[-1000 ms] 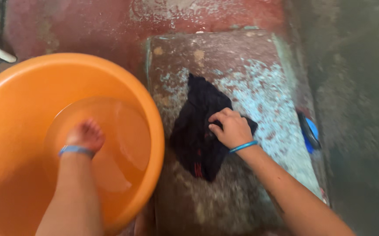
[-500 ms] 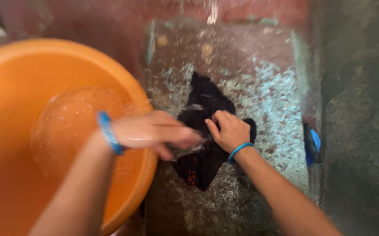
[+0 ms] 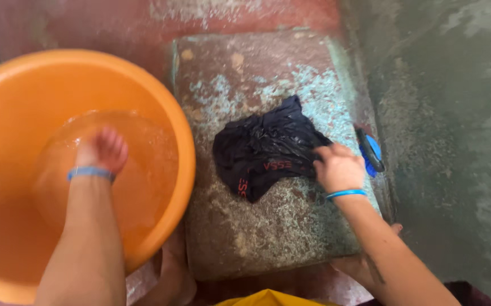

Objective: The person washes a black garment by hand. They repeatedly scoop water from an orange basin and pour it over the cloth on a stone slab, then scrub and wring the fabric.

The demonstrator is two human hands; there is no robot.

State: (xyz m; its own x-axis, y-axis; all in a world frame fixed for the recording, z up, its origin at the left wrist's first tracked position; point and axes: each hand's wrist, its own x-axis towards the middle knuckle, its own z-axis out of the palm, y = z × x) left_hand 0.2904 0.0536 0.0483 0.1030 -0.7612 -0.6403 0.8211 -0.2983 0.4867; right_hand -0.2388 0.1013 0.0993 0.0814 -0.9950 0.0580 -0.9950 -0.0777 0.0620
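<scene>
Knees: yellow cloth (image 3: 265,297) shows at the bottom edge, nearest the camera, between the two forearms.
Foot: a bare foot (image 3: 364,266) rests on the wet ground below the slab's near right corner, partly hidden by the right forearm.
Left hand: the left hand (image 3: 102,150) is dipped in the water of the basin, fingers together and curled down; it grips nothing that can be seen. A blue band sits on the wrist just above the water line.
Basin: the orange basin (image 3: 166,113) stands left of the slab, its rim just beside the slab's left edge; it holds shallow, clear water.
Right hand: the right hand (image 3: 339,167) lies on the slab, fingers bent and pressed on the right edge of the garment, pinching or pinning the cloth; which of the two cannot be told. A blue band circles this wrist too.
Garment: the black garment (image 3: 265,150) is wet and crumpled in a heap at the middle of the slab, with small red print on its near folds.
Slab: the stone slab (image 3: 268,238) is rough, with flaking turquoise and reddish patches.
Brush: a blue brush (image 3: 370,150) lies at the slab's right edge, just beyond the right hand's knuckles.
Ground: red floor (image 3: 86,25) lies beyond the basin and slab; grey concrete (image 3: 455,113) runs down the right side.
</scene>
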